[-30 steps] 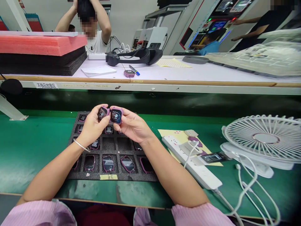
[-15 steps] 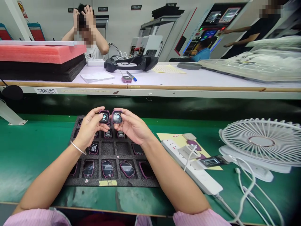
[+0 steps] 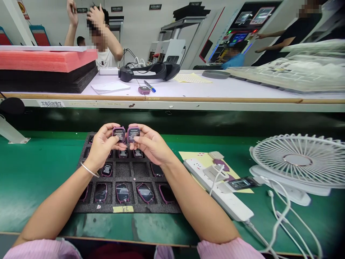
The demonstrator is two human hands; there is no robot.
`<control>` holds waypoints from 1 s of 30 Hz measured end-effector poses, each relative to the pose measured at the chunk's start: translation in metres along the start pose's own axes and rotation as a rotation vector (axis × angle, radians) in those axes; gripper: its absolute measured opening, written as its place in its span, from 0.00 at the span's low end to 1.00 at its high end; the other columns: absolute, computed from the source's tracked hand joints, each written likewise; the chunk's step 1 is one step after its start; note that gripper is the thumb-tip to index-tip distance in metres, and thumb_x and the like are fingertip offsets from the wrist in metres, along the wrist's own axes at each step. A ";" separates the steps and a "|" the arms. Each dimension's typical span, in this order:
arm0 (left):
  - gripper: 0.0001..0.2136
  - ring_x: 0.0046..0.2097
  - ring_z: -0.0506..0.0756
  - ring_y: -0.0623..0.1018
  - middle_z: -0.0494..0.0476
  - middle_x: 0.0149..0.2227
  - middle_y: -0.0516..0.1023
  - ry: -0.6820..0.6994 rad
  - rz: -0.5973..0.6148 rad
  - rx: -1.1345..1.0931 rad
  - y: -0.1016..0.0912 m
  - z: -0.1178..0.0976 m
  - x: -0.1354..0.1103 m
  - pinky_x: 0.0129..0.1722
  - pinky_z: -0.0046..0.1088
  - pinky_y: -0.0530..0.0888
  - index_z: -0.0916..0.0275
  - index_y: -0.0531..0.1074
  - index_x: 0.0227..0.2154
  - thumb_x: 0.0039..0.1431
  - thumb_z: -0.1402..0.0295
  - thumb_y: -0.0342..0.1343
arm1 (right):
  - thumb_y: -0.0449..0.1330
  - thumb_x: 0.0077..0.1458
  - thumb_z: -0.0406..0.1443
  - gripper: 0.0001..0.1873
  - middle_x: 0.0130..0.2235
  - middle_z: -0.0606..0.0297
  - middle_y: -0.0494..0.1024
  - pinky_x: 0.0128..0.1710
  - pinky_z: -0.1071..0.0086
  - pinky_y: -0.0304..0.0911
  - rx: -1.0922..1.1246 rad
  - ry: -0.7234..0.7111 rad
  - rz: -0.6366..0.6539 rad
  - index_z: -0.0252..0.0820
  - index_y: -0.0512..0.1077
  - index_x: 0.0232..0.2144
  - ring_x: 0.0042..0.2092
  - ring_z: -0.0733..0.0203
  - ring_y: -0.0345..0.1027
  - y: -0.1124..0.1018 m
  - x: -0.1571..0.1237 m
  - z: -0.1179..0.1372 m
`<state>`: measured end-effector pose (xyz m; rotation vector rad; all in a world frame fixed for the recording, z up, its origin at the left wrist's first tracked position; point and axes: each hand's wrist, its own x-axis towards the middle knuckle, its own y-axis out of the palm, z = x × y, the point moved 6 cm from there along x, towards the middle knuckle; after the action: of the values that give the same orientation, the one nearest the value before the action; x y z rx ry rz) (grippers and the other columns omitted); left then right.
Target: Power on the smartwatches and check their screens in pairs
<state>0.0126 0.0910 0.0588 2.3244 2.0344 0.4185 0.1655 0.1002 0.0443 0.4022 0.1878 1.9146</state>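
My left hand [image 3: 102, 145] pinches a purple smartwatch body [image 3: 119, 134] with its screen lit and showing lines of text. My right hand [image 3: 149, 144] grips a second purple watch body [image 3: 133, 134], also lit with text. Both are held side by side, almost touching, just above the far rows of a black foam tray [image 3: 126, 171]. Several more purple watch bodies lie in the tray's pockets, and a few pockets in the middle row are bare. A small yellow label [image 3: 123, 209] sticks to the tray's near edge.
A white power strip [image 3: 218, 192] with plugged chargers lies right of the tray on the green belt [image 3: 32, 169]. A white fan [image 3: 299, 162] and loose cables sit further right. A raised white shelf [image 3: 215, 86] holds foam sheets, a headset and a notebook. Another person sits behind it.
Both watch screens have switched from a round dial picture to lines of text. My hands have stayed almost still. The person behind the shelf has moved their raised arms.
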 end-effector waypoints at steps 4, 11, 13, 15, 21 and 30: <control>0.18 0.25 0.49 0.82 0.49 0.37 0.78 0.003 0.002 -0.005 0.001 0.000 0.000 0.27 0.26 0.82 0.63 0.68 0.43 0.47 0.70 0.60 | 0.68 0.48 0.34 0.20 0.35 0.70 0.79 0.30 0.68 0.68 -0.006 -0.008 -0.002 0.43 0.73 0.46 0.27 0.67 0.72 0.001 0.000 0.000; 0.18 0.24 0.50 0.82 0.49 0.38 0.78 0.005 0.011 -0.014 0.001 -0.001 -0.001 0.27 0.27 0.83 0.63 0.68 0.43 0.46 0.71 0.60 | 0.68 0.50 0.35 0.19 0.34 0.70 0.78 0.30 0.69 0.67 -0.017 -0.022 0.009 0.43 0.72 0.46 0.27 0.68 0.72 0.001 0.001 0.001; 0.18 0.25 0.50 0.82 0.50 0.38 0.78 0.007 0.014 -0.013 0.002 -0.001 -0.001 0.27 0.27 0.83 0.63 0.68 0.43 0.47 0.71 0.60 | 0.68 0.50 0.35 0.19 0.35 0.70 0.78 0.30 0.69 0.67 -0.017 -0.026 0.013 0.44 0.72 0.45 0.27 0.68 0.72 0.001 0.000 0.002; 0.18 0.25 0.50 0.82 0.50 0.38 0.78 0.010 0.018 -0.010 0.002 -0.002 -0.001 0.27 0.27 0.83 0.63 0.68 0.43 0.47 0.71 0.60 | 0.68 0.49 0.34 0.19 0.35 0.70 0.78 0.30 0.69 0.67 -0.018 -0.029 0.015 0.44 0.72 0.45 0.27 0.68 0.72 0.001 0.000 0.002; 0.17 0.24 0.49 0.82 0.50 0.39 0.78 0.020 0.015 -0.001 0.002 -0.001 -0.001 0.27 0.27 0.83 0.62 0.68 0.43 0.48 0.71 0.62 | 0.66 0.48 0.33 0.20 0.34 0.70 0.78 0.30 0.68 0.67 -0.039 -0.036 0.016 0.44 0.72 0.46 0.27 0.67 0.72 0.002 0.000 0.001; 0.19 0.26 0.49 0.82 0.50 0.40 0.76 0.033 0.031 0.008 0.003 0.000 -0.001 0.30 0.27 0.84 0.62 0.68 0.44 0.46 0.74 0.59 | 0.67 0.47 0.31 0.23 0.36 0.70 0.77 0.31 0.69 0.68 -0.043 -0.042 0.029 0.44 0.71 0.47 0.28 0.68 0.71 0.003 -0.001 0.004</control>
<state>0.0151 0.0898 0.0595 2.3730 2.0202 0.4532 0.1642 0.0976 0.0487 0.4176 0.1138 1.9337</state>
